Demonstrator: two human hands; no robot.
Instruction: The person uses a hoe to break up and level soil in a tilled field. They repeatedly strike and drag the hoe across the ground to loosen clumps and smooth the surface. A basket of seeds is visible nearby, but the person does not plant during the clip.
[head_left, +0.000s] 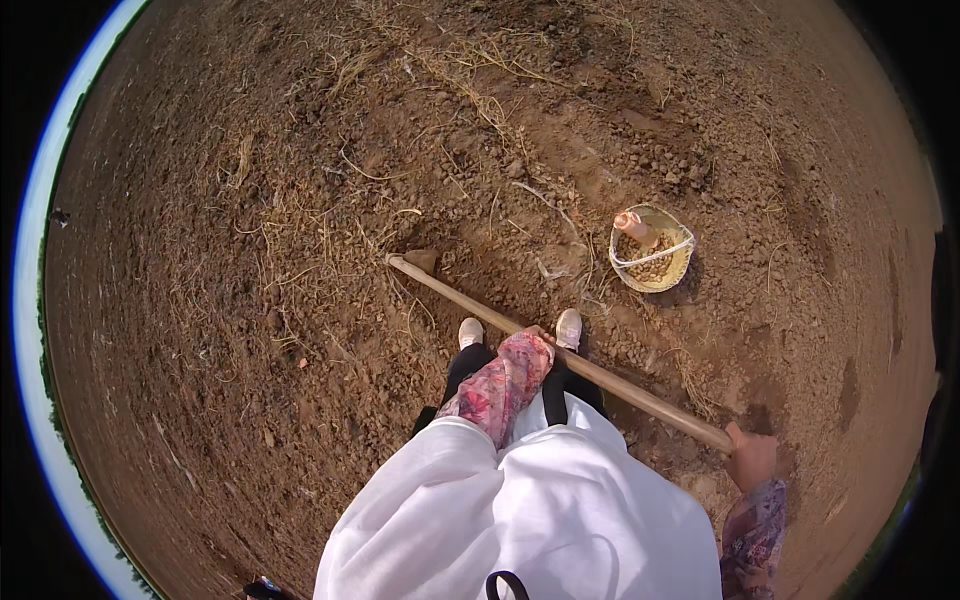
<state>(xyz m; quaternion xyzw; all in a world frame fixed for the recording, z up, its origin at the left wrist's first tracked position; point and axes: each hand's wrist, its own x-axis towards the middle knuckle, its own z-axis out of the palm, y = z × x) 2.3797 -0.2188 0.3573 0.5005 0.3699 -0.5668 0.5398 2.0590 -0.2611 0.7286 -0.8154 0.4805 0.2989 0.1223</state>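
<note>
A hoe with a long wooden handle (637, 394) slants across in front of my legs. Its metal blade (421, 260) rests at the soil, partly hidden in it, up and left of my feet. Around the handle's right end my right hand (752, 456) is closed. My left hand (538, 334) grips the handle near its middle, just above my shoes; a floral sleeve (499, 390) covers much of that hand.
Brown, cloddy soil (225, 360) with dry stalks (480, 97) surrounds me. A woven basket (679, 271) with a white handle stands ahead to the right, holding small tan lumps (654, 268) and a pinkish cylinder (634, 227). My pale shoes (568, 328) stand on the soil.
</note>
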